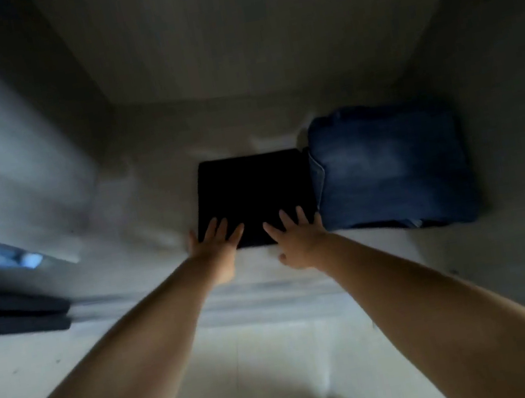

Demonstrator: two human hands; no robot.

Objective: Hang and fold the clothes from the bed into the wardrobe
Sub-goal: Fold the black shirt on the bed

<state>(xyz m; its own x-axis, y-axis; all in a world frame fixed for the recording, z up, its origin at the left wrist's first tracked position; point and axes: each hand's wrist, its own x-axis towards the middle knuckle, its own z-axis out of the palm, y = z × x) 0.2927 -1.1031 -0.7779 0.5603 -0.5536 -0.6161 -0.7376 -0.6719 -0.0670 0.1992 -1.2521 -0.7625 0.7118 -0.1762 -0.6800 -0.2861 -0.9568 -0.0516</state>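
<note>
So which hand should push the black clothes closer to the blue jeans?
Probably the left hand. It rests open on the folded black garment at the side away from the folded jeans, so it could push toward them. The right hand sits by the jeans side.

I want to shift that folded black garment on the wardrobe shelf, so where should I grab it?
Probably the near folded edge of the black garment, coming from the front where both hands already rest. The folded jeans sit close against its right side, blocking that approach.

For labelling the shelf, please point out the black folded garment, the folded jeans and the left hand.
black folded garment [252,190], head view, middle of top face.
folded jeans [391,167], head view, faded top face.
left hand [216,251], head view, back of hand.
</note>
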